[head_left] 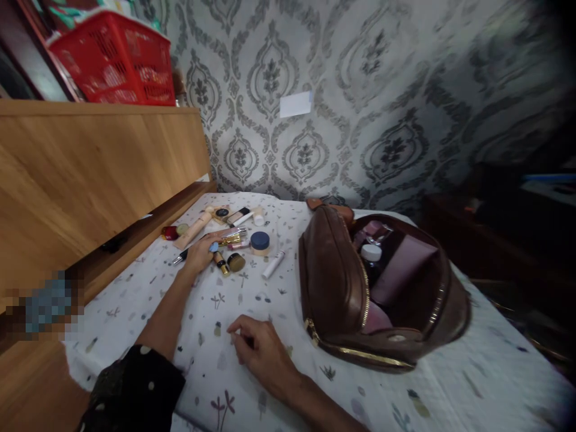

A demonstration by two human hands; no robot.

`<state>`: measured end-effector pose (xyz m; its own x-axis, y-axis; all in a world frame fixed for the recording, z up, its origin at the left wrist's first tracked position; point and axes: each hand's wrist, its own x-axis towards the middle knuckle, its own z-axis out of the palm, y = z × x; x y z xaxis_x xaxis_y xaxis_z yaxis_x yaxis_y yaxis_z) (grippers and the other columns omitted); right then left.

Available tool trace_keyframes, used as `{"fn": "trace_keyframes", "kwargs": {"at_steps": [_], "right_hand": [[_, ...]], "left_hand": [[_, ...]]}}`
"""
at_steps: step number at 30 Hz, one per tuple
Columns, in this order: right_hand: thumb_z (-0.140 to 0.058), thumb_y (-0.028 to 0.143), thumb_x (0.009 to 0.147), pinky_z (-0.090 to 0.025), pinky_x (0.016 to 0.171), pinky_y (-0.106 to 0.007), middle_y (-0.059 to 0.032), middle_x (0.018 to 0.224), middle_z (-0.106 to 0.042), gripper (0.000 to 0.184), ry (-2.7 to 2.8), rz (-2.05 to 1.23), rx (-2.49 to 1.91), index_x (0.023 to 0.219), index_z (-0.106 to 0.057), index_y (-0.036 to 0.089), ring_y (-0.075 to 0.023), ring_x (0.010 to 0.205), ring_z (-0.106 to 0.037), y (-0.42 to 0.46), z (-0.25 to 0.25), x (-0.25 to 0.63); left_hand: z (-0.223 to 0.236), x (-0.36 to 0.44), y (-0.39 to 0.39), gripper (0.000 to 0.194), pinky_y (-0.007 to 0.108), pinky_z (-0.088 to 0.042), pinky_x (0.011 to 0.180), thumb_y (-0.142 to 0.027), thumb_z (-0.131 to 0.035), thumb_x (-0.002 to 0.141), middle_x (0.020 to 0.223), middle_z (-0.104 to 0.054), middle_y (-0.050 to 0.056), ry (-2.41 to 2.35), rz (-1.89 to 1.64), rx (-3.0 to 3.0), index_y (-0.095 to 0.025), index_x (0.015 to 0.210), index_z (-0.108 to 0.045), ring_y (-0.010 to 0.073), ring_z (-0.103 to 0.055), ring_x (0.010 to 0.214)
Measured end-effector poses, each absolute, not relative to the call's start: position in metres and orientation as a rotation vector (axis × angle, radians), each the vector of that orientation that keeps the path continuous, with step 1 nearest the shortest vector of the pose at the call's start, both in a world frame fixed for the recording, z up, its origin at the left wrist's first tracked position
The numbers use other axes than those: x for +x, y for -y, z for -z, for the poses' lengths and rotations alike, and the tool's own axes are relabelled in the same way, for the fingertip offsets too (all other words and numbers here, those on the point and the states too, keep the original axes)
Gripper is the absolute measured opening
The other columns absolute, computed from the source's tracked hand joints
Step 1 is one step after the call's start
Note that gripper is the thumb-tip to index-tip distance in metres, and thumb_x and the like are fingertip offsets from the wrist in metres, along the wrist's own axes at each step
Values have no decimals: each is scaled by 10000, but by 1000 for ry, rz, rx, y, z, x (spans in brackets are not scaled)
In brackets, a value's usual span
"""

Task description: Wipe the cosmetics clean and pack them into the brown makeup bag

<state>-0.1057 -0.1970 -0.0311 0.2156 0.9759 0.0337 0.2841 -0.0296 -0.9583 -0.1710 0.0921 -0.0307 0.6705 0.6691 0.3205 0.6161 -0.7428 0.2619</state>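
Note:
My left hand (201, 252) reaches out over a cluster of cosmetics on the white patterned sheet (472, 384), its fingers closed around a small item with a light blue tip (214, 246). Around it lie a gold lipstick tube (231, 239), a dark round jar (236, 261), a blue-lidded jar (260, 242), a white stick (273, 264) and a beige tube (194, 229). My right hand (257, 348) rests on the sheet nearer to me, fingers curled, nothing visible in it. An open brown leather bag (333, 282) stands to its right, with a pink pouch (400, 270) and a white-capped bottle (371, 253) inside.
A wooden headboard (90, 174) runs along the left with a red basket (117, 60) on top. Patterned wallpaper (360, 90) backs the bed. Dark furniture (517, 222) stands at the right.

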Motion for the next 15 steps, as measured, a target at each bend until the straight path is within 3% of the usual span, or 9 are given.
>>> {"fn": "trace_keyframes", "kwargs": {"at_steps": [5, 10, 15], "right_hand": [[-534, 71, 802, -356, 504, -180, 53, 540, -545, 247, 1252, -843, -1511, 930, -736, 132, -89, 478, -485, 198, 36, -108], [-567, 83, 793, -397, 525, -170, 58, 529, -530, 256, 1242, -812, -1532, 950, -761, 139, -91, 475, -522, 199, 36, -109], [-595, 99, 780, -432, 570, -169, 41, 583, -613, 257, 1302, -743, -1585, 963, -767, 157, -87, 474, -504, 199, 36, -109]], "left_hand": [[29, -173, -93, 619, 355, -510, 993, -53, -476, 722, 1290, -679, -13, -1062, -543, 2743, -284, 1266, -660, 250, -622, 1189], [30, -174, -94, 541, 391, -526, 958, -127, -459, 745, 1305, -668, 21, -1088, -548, 2749, -257, 1219, -686, 290, -635, 1158], [35, -176, -96, 500, 394, -546, 898, -183, -458, 746, 1223, -702, 47, -1105, -575, 2793, -259, 1178, -697, 304, -661, 1076]]}}
